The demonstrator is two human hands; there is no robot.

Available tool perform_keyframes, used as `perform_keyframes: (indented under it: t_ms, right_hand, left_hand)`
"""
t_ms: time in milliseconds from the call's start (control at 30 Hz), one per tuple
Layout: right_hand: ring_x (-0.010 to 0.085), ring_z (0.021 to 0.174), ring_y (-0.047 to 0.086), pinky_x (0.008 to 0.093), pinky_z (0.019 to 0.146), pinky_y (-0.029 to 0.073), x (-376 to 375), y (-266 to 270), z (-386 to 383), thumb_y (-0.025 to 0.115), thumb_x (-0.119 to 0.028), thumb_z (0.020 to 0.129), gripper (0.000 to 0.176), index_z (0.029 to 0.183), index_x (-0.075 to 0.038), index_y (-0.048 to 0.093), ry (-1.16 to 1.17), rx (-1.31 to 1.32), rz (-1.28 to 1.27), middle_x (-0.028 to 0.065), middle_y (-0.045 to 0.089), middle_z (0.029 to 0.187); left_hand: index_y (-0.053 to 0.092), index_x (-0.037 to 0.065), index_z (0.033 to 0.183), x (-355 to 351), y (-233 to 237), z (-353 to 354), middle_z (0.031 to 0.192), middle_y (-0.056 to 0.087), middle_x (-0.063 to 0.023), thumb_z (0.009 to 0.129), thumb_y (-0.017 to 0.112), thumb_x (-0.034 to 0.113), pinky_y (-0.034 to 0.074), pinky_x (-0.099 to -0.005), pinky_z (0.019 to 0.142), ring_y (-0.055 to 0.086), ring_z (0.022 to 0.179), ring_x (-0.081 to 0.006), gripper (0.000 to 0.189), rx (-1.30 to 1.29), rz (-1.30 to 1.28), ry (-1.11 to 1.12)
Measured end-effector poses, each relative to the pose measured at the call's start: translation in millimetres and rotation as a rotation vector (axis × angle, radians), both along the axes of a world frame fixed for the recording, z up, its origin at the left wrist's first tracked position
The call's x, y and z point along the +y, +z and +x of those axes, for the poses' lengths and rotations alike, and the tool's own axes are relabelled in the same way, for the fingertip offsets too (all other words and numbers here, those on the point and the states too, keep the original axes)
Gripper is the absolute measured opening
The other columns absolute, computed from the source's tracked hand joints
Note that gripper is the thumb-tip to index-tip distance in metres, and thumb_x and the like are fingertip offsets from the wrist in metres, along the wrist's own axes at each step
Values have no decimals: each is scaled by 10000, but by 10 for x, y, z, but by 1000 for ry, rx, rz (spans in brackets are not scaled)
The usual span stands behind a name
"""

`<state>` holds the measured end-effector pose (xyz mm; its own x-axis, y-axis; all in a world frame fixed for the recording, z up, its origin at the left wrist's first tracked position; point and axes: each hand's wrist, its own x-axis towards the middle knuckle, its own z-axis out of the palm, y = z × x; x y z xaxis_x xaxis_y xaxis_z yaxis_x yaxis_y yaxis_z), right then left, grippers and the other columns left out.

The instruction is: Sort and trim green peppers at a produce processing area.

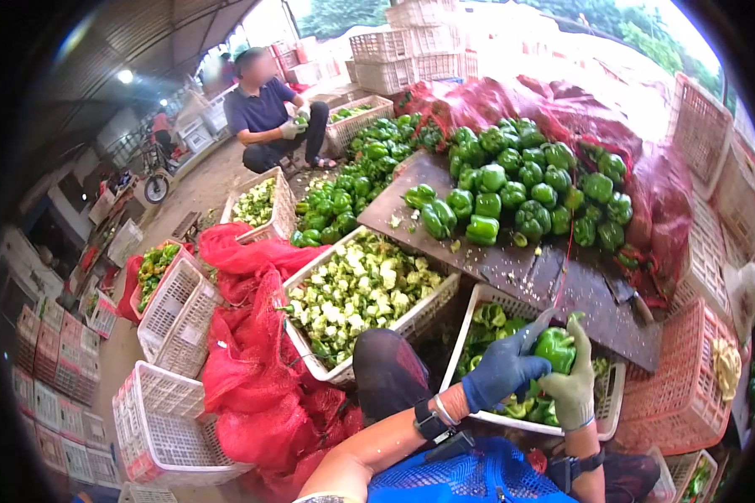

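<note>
A green bell pepper (554, 350) is held between my two gloved hands, above a white crate (610, 402) of green pepper pieces. My left hand (505, 365), in a blue glove, presses on the pepper's left side. On its right side, my right hand (572, 381), in a pale glove, has its fingers round the pepper. Beyond them lies a dark board (499, 267) with a pile of whole green peppers (533, 180) on it. A knife (640, 307) rests near the board's right edge. Left of my knee stands a crate (422, 314) full of pale green pepper cores (352, 293).
Red mesh sacks (256, 377) and an upright-sided white crate (164, 419) are at the left. An orange crate (675, 386) stands at the right. A person (268, 105) sits farther back beside more peppers (335, 201). Stacked crates (407, 54) rise behind.
</note>
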<state>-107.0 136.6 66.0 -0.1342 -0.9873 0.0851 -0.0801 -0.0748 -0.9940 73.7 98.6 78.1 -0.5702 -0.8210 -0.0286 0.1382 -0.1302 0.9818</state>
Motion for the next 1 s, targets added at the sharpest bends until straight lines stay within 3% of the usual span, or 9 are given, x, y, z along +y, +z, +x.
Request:
perform_keyframes:
  t_ms: [100, 400, 467, 533, 667, 733, 800, 867, 1000]
  right_hand:
    - [225, 1166, 627, 351, 1023, 505, 75, -149, -58, 927, -200, 602, 998, 1466, -25, 459, -36, 162, 57, 144, 625, 1308]
    - [198, 1046, 645, 318, 959, 503, 206, 93, -125, 834, -104, 563, 785, 1315, -58, 613, 62, 286, 102, 81, 675, 1154]
    - [187, 1068, 628, 309, 986, 484, 205, 69, -182, 796, -121, 574, 775, 1324, -43, 613, 154, 81, 120, 78, 669, 1156]
    - [169, 1072, 617, 300, 1005, 468, 215, 287, -273, 771, -156, 582, 779, 1333, -26, 610, 272, 209, 88, 82, 664, 1161]
    - [286, 971, 697, 376, 887, 565, 234, 56, -323, 783, -208, 628, 913, 1459, 14, 476, 523, -891, 248, 216, 676, 1149]
    - [317, 903, 713, 412, 823, 602, 199, 93, -391, 823, -274, 677, 984, 1514, 9, 390, 404, -971, 292, 239, 675, 1135]
    - [260, 967, 708, 375, 859, 598, 128, -53, -412, 837, -262, 739, 942, 1521, 3, 384, 300, -961, 241, 181, 675, 1174]
    - [229, 1073, 679, 363, 936, 563, 87, -192, -478, 819, -309, 777, 922, 1519, 29, 389, 281, -753, 280, 132, 658, 1245]
    - [248, 1129, 666, 391, 953, 573, 39, -498, -469, 672, -252, 840, 665, 1437, -20, 494, 320, -725, 430, 128, 641, 1299]
  left_hand:
    - [329, 34, 1586, 4, -163, -93, 1377, 622, -112, 827, 678, 42, 505, -311, 997, 620, 1147, -149, 836, -39, -152, 39]
    - [537, 57, 1430, -29, -243, 33, 1201, 697, -191, 760, 779, 181, 553, -377, 923, 703, 1076, -274, 723, -471, -567, -29]
    - [624, 37, 1316, 0, -110, 65, 1091, 737, -168, 761, 730, 114, 575, -381, 864, 733, 951, -253, 571, -660, -794, 64]
    - [702, 51, 1186, -161, -221, 100, 942, 755, -145, 754, 678, 69, 589, -380, 797, 743, 823, -241, 432, -532, -617, 147]
    - [688, 143, 1242, -371, -515, 23, 898, 748, -155, 776, 713, 150, 590, -381, 770, 746, 802, -258, 467, -654, -541, 107]
    - [650, 185, 1319, -405, -655, -31, 909, 754, -133, 780, 759, 182, 588, -382, 770, 739, 801, -240, 549, -854, -596, 17]
    - [550, 265, 1455, -402, -599, -20, 1142, 736, -121, 763, 841, 272, 588, -407, 810, 732, 929, -244, 751, -708, -431, 57]
    - [525, 161, 1478, -419, -379, -74, 1341, 647, -167, 790, 822, 228, 552, -376, 961, 706, 1053, -258, 753, -327, -591, 23]
    - [650, 120, 1308, -324, -85, -151, 1073, 720, -198, 751, 792, 262, 561, -450, 840, 704, 950, -403, 592, -512, -683, -206]
